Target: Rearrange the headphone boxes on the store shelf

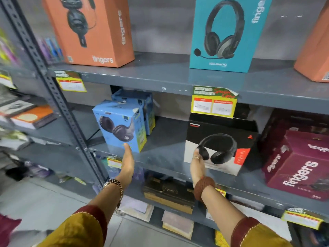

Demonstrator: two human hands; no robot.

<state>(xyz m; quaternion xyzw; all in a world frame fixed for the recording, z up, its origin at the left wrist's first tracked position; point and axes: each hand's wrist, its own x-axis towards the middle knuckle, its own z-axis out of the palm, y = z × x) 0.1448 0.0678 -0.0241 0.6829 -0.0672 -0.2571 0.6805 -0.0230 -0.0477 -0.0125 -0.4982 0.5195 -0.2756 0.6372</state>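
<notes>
A light blue headphone box [122, 124] stands on the middle shelf [165, 150], with a second blue box [142, 102] behind it. My left hand [127, 162] is flat and open, its fingertips touching the front blue box's lower edge. To the right stands a black and white headphone box [220, 145]. My right hand [197, 163] rests against that box's left front edge, fingers stretched out; I see no full grasp. On the upper shelf stand an orange box [90, 29] and a teal box [229, 32]. A maroon box [299, 163] sits at the right.
A perforated grey upright [58, 104] bounds the shelf on the left. Yellow price tags [213, 102] hang from the shelf edges. Another orange box [315, 50] is at the upper right. Flat cartons [169, 193] fill the lower shelf. Books [30, 116] lie on the neighbouring rack.
</notes>
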